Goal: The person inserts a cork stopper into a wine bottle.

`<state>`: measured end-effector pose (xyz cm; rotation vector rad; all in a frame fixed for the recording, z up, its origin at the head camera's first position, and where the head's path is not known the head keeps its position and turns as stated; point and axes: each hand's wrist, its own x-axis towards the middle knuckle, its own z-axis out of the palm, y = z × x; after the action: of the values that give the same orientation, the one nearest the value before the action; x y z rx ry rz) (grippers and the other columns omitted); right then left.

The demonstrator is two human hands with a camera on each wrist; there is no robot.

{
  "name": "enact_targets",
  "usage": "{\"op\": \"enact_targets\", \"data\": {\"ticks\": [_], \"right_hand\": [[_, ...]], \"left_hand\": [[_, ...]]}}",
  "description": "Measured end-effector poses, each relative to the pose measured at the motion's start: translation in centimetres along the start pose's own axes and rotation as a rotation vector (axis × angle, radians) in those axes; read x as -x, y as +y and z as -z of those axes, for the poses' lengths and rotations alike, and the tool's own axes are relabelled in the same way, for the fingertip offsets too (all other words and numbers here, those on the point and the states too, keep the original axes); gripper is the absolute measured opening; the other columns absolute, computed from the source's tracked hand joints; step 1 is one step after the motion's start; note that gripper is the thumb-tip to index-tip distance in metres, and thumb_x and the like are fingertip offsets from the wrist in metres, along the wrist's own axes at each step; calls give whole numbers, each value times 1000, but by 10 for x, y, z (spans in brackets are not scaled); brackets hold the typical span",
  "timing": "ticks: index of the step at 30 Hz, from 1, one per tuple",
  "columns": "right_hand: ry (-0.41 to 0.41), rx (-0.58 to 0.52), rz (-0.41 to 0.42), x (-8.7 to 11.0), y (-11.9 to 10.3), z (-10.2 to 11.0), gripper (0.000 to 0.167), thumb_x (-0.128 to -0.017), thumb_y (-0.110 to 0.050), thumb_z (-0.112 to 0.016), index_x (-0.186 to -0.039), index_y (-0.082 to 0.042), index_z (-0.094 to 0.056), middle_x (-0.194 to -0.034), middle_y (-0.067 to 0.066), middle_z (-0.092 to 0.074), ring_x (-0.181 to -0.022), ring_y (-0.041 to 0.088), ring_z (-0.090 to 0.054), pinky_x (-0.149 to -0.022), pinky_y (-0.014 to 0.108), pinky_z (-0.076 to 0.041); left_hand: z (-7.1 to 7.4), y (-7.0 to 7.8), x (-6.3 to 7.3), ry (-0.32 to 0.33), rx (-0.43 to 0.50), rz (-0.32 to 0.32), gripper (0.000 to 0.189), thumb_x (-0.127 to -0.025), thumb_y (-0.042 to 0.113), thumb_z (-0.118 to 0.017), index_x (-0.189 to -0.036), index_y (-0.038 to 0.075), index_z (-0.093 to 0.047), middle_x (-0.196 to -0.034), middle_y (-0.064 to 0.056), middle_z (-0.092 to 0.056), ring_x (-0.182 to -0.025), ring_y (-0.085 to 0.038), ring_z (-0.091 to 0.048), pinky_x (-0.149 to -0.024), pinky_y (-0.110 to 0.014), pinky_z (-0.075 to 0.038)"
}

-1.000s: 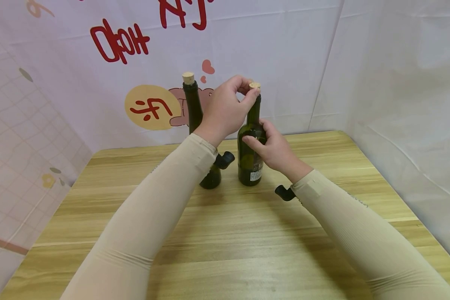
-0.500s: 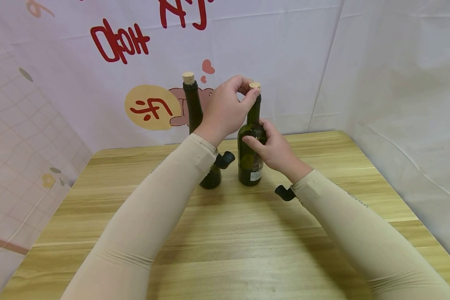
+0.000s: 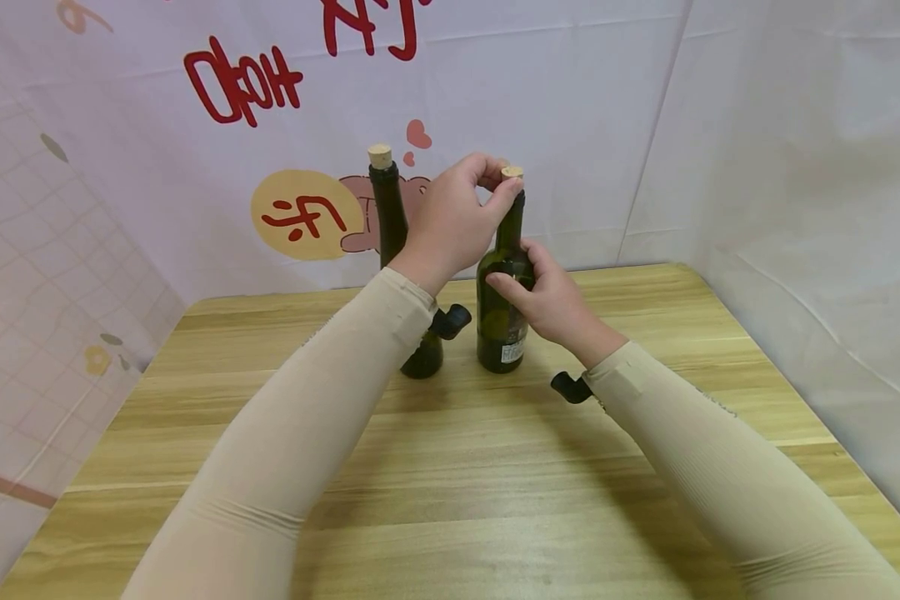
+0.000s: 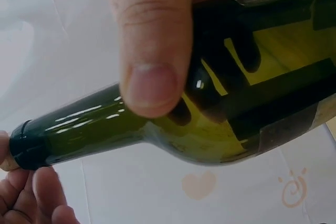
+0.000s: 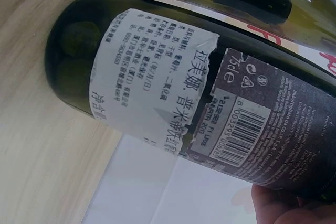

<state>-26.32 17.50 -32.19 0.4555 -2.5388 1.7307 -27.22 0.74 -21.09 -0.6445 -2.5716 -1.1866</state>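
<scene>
A green wine bottle (image 3: 498,325) stands upright on the table. My right hand (image 3: 553,300) grips its body just below the shoulder, thumb on the near side. In the left wrist view the right thumb (image 4: 155,45) crosses the bottle's shoulder. My left hand (image 3: 453,218) pinches the cork (image 3: 512,172) at the mouth of this bottle; its fingers (image 4: 48,184) show beside the neck in the left wrist view. How deep the cork sits is hidden. The back of the bottle carries a white label (image 5: 147,77) and a dark barcode label (image 5: 236,124).
To the left stands a second green wine bottle (image 3: 392,208), a cork (image 3: 380,157) protruding from its mouth; the left forearm hides its middle. The wooden table (image 3: 457,475) meets a printed white cloth (image 3: 570,108) behind the bottles. Black camera mounts (image 3: 452,321) sit at the wrists.
</scene>
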Motion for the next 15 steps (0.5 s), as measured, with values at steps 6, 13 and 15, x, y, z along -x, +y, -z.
{"op": "enact_targets", "data": {"ticks": [6,13,15], "right_hand": [[-5,-13,10,0,0,-1,55,-105,-33,-67,-150,-13,-42,-135,14,-61,-119,33,-69,-101,50,-57],[-3,-14,19,0,-2,-1,56,-105,-31,-67,-151,-14,-41,-137,14,-61,-121,32,-67,-104,50,-55],[-5,-19,19,0,-1,-1,56,-105,-31,-67,-152,-13,-41,-138,14,-61,-122,33,-67,-104,51,-55]], "left_hand": [[3,-4,6,-27,-20,-4,30,-109,39,-57,-132,21,-65,-124,8,-68,-101,-8,-62,-96,-27,-50],[9,-10,17,-66,-23,-33,47,-108,39,-58,-150,19,-54,-148,4,-59,-126,-12,-62,-108,-26,-49],[10,-11,20,-78,-47,-48,50,-108,39,-58,-152,18,-52,-152,4,-56,-133,-14,-59,-111,-27,-47]]}}
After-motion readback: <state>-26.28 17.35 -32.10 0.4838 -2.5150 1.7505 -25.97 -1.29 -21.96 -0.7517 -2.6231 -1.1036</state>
